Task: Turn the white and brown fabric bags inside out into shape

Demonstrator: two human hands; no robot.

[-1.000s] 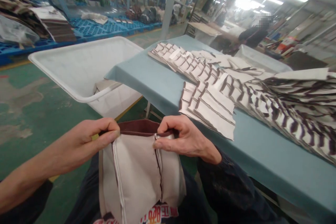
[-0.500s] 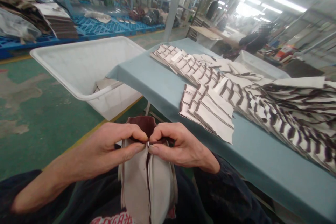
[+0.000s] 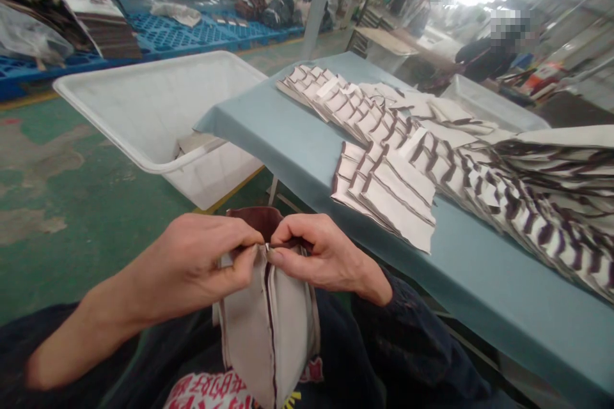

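A sewn piece (image 3: 292, 319), pale on the outside with a dark brown strip down its middle seam, hangs in front of my body. Its far upper part shows a reddish-brown face. My left hand (image 3: 206, 259) pinches the top edge just left of the seam, thumb against fingers. Close beside it, my right hand (image 3: 323, 252) pinches the same edge on the right side. Between the fingertips a small bit of the edge shows; the rest there is hidden by the fingers.
Right of me runs a table with a blue-grey cover (image 3: 283, 121). Overlapping rows of similar pale pieces (image 3: 398, 124) lie on it, with a small stack (image 3: 388, 195) near its edge. A white bin (image 3: 158, 108) stands at left. Farther off, a person (image 3: 494, 45) is at work.
The view has shifted slightly, and both hands sit a little higher in it. The left thumb has drawn back and bent; both hands still hold the piece's edge.
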